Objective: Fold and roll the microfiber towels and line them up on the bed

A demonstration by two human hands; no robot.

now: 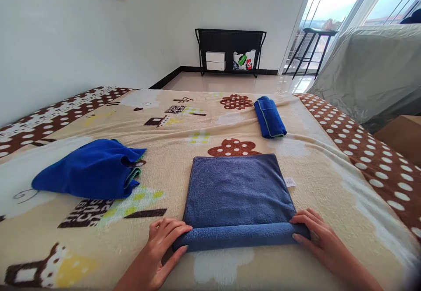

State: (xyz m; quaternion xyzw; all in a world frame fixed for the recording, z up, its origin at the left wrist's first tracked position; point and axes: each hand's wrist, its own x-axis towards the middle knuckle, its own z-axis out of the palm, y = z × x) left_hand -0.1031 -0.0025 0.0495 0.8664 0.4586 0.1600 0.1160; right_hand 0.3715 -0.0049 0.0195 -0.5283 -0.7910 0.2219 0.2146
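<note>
A grey-blue towel lies on the bed, flat at its far part and rolled up along the near edge. My left hand grips the left end of the roll, thumb below and fingers on top. At the roll's right end, my right hand pinches it the same way. A small white label sticks out from the towel's right side. Beyond it to the right rests a bright blue rolled cloth with green edging. Another bright blue cloth is crumpled at the left, some distance from my left hand.
The bed carries a beige patterned blanket with brown dotted borders. A black rack holding white boxes stands against the far wall. To the right are a covered bulky object, a cardboard box and a dark stool by the window.
</note>
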